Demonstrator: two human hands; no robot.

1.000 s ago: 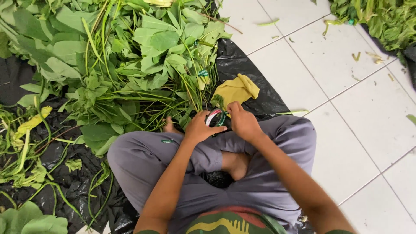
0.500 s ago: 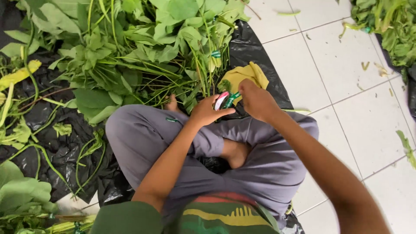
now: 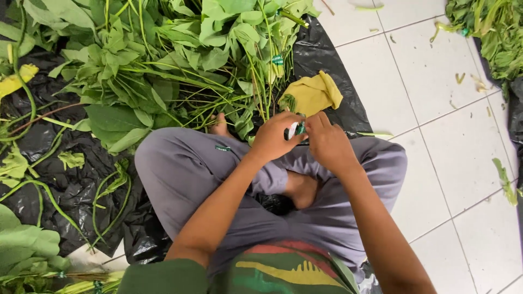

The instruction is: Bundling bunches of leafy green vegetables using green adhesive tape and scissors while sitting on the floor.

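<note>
Above the crossed knees, left hand (image 3: 272,139) and right hand (image 3: 327,142) pinch a small tape roll (image 3: 295,129) between fingers; light, stiff, probably sticky, best gripped by its rim.

A white tiled floor (image 3: 436,98) carries everything. A black plastic sheet (image 3: 54,179) lies spread over its left part, under a heap of green leafy stalks (image 3: 163,65) and a yellow cloth (image 3: 313,93). Small green scraps (image 3: 504,179) lie scattered on the bare tiles.
</note>
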